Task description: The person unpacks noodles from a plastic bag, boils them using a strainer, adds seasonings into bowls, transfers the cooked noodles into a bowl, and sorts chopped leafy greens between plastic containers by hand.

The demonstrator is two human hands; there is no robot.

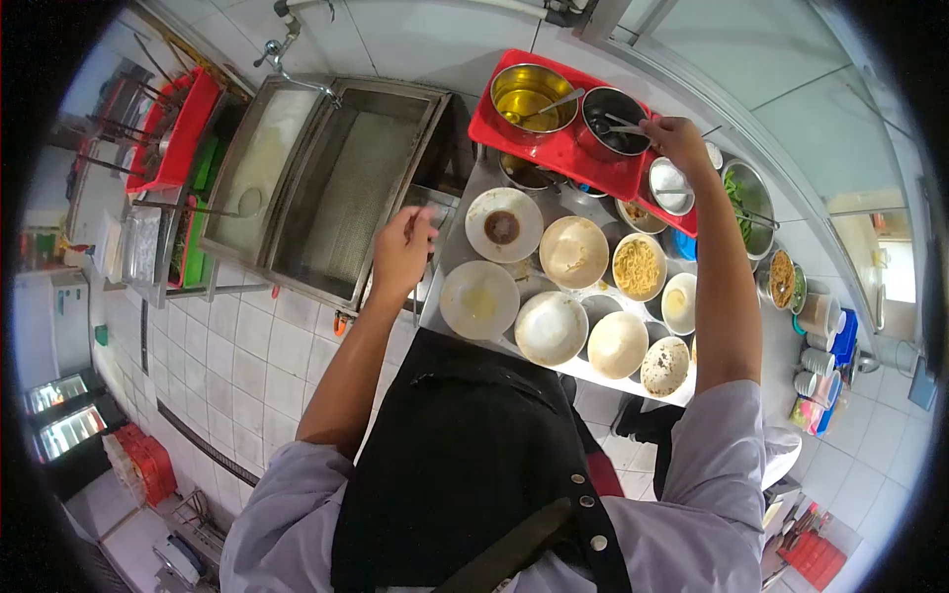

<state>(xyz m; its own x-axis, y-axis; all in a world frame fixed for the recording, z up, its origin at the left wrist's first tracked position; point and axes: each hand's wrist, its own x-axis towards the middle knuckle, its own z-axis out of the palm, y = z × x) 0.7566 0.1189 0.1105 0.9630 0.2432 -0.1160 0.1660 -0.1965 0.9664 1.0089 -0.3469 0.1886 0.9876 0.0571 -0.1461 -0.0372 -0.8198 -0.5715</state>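
My right hand [679, 140] is closed on the handle of a spoon [627, 129], whose bowl end dips into a metal pot of dark liquid [605, 144]. That pot stands on a red tray [534, 148], beside a pot of yellow oil [534, 107] with its own spoon. My left hand [405, 245] hovers left of the bowls, fingers curled in, with nothing visible in it. Nearest to it are a bowl with a brown sauce [501, 228] and a bowl with a little yellowish liquid [479, 301]. A bowl of noodles [638, 267] sits farther right.
Several more bowls [551, 327] crowd the metal counter. A white bowl with a spoon [672, 186] and a metal bowl of chopped greens [746, 198] lie near my right forearm. At left are a metal water-filled basin [361, 188] and a tap [275, 54].
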